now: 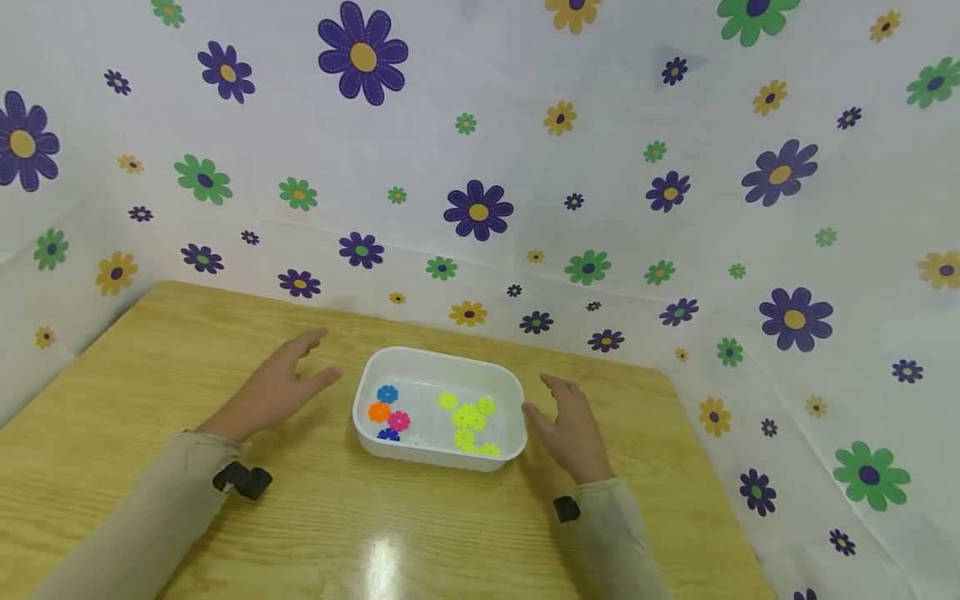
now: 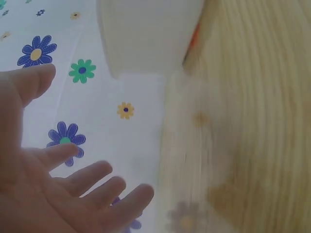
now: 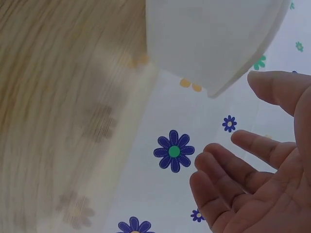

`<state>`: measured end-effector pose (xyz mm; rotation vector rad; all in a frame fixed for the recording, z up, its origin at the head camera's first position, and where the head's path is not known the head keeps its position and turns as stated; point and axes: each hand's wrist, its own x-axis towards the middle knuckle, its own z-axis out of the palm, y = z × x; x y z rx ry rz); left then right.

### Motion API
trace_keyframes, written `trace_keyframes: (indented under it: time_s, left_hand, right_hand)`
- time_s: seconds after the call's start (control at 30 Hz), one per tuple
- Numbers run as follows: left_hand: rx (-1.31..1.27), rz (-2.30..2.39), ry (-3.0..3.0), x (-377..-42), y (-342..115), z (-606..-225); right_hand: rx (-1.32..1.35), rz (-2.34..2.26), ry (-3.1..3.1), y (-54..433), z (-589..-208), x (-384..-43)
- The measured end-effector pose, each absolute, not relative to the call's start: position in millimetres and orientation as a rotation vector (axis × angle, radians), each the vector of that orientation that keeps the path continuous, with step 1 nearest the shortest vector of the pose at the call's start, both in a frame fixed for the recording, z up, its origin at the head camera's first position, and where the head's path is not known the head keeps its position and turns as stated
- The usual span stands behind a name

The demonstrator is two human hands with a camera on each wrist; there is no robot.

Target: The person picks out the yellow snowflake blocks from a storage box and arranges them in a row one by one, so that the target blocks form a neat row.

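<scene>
A white plastic tub [image 1: 442, 457] stands on the wooden table, between my two hands. In its left part lie a blue flower disc [image 1: 387, 394], an orange disc [image 1: 379, 412], a pink disc [image 1: 399, 422], a dark blue disc [image 1: 388, 434] and a whitish one [image 1: 417, 440]. Several yellow discs [image 1: 467, 417] sit in its right part, some overlapping. My left hand [image 1: 276, 387] is held to the left of the tub, apart from it, fingers spread and holding nothing. Beside the right end, my right hand [image 1: 572, 425] has relaxed fingers, its thumb close to the rim; whether it touches I cannot tell.
The wooden table [image 1: 315, 533] meets a white flower-printed cloth [image 1: 420, 150] at the back and both sides. A small black device [image 1: 243, 480] is on the left wrist, and another black device [image 1: 567, 508] on the right.
</scene>
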<state>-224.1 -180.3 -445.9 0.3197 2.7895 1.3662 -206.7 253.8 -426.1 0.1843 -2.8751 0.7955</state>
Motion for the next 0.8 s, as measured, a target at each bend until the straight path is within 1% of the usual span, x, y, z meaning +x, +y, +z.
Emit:
trace_keyframes:
  time_s: [0.37, 0.53, 0.8]
  left_hand:
    - [0.261, 1.661, 2.309, -227.9, -156.2, -449.0]
    - [0.265, 1.732, 2.179, -230.3, -147.1, -454.5]
    - [0.225, 1.76, 2.093, -228.0, -144.2, -461.8]
  right_hand:
    - [0.411, 0.758, -2.863, 228.5, -425.0, -215.6]
    - [0.483, 0.685, -2.903, 214.4, -420.6, -220.1]
    - [0.59, 0.758, -3.031, 189.3, -419.4, -228.6]
